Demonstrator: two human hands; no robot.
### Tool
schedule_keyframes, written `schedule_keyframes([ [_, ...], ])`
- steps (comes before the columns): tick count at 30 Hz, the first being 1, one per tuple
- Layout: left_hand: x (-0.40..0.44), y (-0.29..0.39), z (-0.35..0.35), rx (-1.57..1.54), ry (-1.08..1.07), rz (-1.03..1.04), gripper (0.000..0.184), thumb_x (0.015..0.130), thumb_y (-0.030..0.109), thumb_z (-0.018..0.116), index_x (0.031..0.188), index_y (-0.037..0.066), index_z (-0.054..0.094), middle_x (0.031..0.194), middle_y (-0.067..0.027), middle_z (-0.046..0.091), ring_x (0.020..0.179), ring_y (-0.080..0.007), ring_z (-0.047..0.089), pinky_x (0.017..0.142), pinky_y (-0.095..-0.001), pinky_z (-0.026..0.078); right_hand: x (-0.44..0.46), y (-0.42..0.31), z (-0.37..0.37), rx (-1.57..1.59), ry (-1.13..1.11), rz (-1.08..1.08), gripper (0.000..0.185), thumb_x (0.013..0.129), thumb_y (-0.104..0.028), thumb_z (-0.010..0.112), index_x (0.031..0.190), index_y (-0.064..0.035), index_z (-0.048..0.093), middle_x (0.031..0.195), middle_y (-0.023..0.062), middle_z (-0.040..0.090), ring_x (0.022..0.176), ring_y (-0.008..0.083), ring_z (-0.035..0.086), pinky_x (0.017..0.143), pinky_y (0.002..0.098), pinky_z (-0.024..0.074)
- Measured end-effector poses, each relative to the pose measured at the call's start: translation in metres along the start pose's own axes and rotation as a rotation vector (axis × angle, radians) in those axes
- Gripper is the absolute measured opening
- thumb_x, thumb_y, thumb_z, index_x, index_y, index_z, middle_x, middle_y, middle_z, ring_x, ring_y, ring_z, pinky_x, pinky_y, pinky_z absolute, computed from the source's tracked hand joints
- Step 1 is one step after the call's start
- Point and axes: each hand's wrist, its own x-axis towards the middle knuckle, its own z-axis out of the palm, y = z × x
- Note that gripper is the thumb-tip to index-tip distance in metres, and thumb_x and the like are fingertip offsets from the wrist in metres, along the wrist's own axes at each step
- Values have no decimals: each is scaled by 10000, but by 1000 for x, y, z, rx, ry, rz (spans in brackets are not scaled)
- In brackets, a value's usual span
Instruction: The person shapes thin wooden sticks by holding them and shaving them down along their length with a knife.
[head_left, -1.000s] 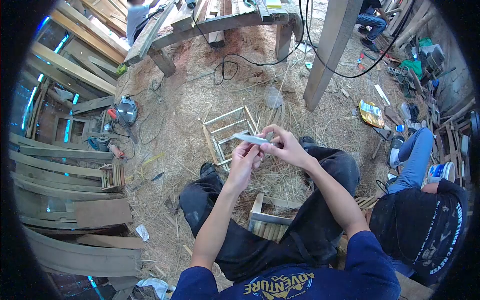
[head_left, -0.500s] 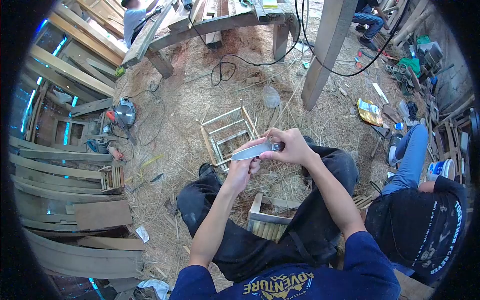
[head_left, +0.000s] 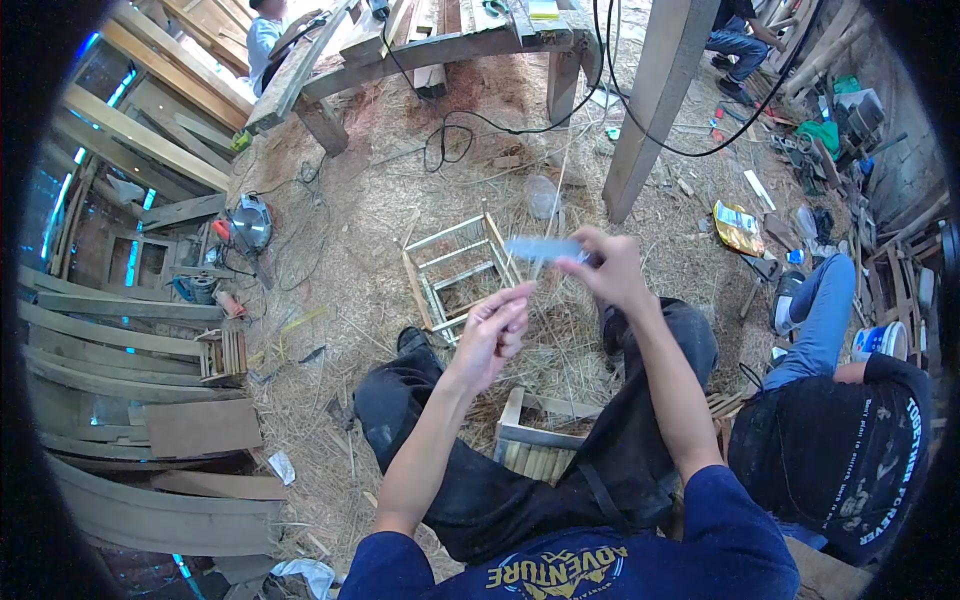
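My right hand [head_left: 612, 272] is closed around the handle of a knife [head_left: 540, 249], whose wide blade is smeared by motion and points left. Lower and to the left, my left hand [head_left: 492, 335] has its thumb and forefinger pinched on the end of a thin pale strip [head_left: 561, 180], like split bamboo or cane. The strip runs up and away past the knife. Just beyond my hands, a small wooden frame [head_left: 425, 293] lies on the floor. Between my legs stands a low wooden piece with a slatted top [head_left: 540, 460].
A person in a black shirt [head_left: 830, 450] sits close on my right, near a white bucket [head_left: 880, 342]. Ahead are a workbench [head_left: 440, 70] and a wooden post [head_left: 655, 110] with hanging cable. A circular saw [head_left: 248, 225] and stacked boards [head_left: 130, 330] are at left. Shavings cover the floor.
My right hand has moved the knife up and away from my left hand, which it was against before. My left hand has shifted slightly down and right, and the strip shows more clearly.
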Motion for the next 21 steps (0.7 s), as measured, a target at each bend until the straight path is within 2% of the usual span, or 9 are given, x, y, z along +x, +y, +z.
schedule_keyframes([
  [1,-5,-2,3,25,-11,-33,351,996,110,552,1343,59,553,739,52,413,561,-15,308,454,-173,220,4,5,-7,-7,31,136,426,766,-491,804,907,-98,714,547,53,609,490,157,621,487,308,469],
  [2,-7,-4,6,51,-24,-67,353,997,115,554,1345,62,545,738,55,412,560,-15,309,452,-171,218,8,17,-9,-25,72,137,394,794,-449,797,909,-84,709,577,69,630,495,145,616,493,314,471],
  [5,-1,-11,4,-15,19,-30,326,1004,127,550,1326,75,556,731,55,404,559,-12,310,454,-166,222,-2,15,-2,3,40,47,389,794,-445,798,914,-86,711,579,70,628,499,156,624,494,317,474],
  [9,1,-6,-5,-48,103,52,326,1003,139,567,1325,93,561,739,42,452,552,-6,309,449,-176,222,-7,5,17,-13,-54,-198,413,778,-476,800,870,-90,686,539,79,578,487,231,624,490,334,475],
  [13,4,2,-6,-81,68,23,418,1009,118,539,1423,100,484,739,43,438,566,-12,313,458,-176,228,-8,-2,35,9,-134,-301,436,775,-515,780,870,-102,679,525,81,557,461,243,598,472,351,456],
  [14,4,2,-5,-104,83,-14,461,1006,107,536,1458,97,446,752,48,420,571,-16,304,464,-174,226,-8,-5,36,18,-144,-316,438,780,-522,769,891,-107,691,519,86,551,457,253,589,469,356,446],
  [17,5,0,-5,-151,35,-31,450,1011,163,531,1452,120,456,746,70,404,568,-9,305,453,-168,220,-6,-9,39,25,-149,-323,435,778,-519,773,921,-114,708,519,93,552,464,261,589,472,354,440],
  [21,4,6,-3,-165,44,-104,453,1010,156,507,1458,120,446,752,67,394,572,-11,294,452,-166,215,-3,-14,30,52,-180,-336,421,760,-486,794,919,-104,719,532,93,562,473,260,588,476,354,433],
])
